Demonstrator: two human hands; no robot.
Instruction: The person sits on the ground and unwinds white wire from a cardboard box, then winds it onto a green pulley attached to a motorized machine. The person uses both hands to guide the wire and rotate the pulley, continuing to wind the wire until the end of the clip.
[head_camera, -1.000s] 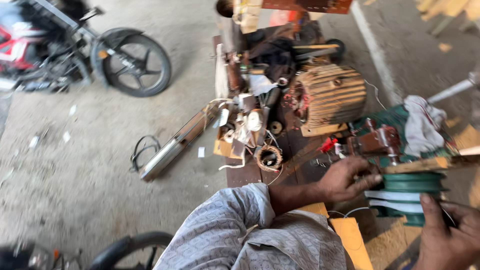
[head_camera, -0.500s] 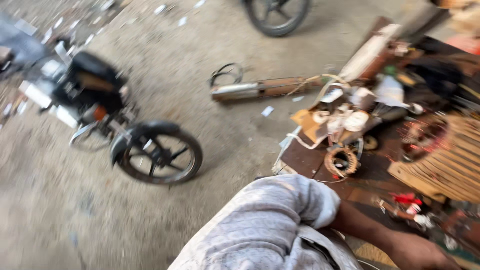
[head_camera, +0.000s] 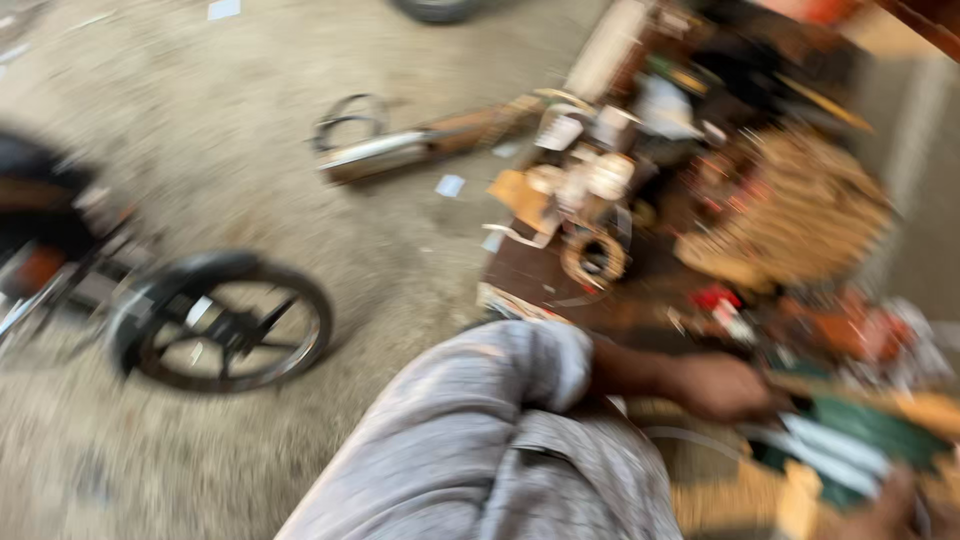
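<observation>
Far left: a motorcycle front wheel stands on the bare concrete floor, with a metal pipe lying further up. Centre: a grey rolled sleeve leads to the left hand, which rests against the green grooved pulley low at the right, beside a littered board holding a copper wire coil and a ribbed motor housing; blur hides whether its fingers clamp. Bottom right corner: right hand touches the pulley's near edge, grip unreadable.
</observation>
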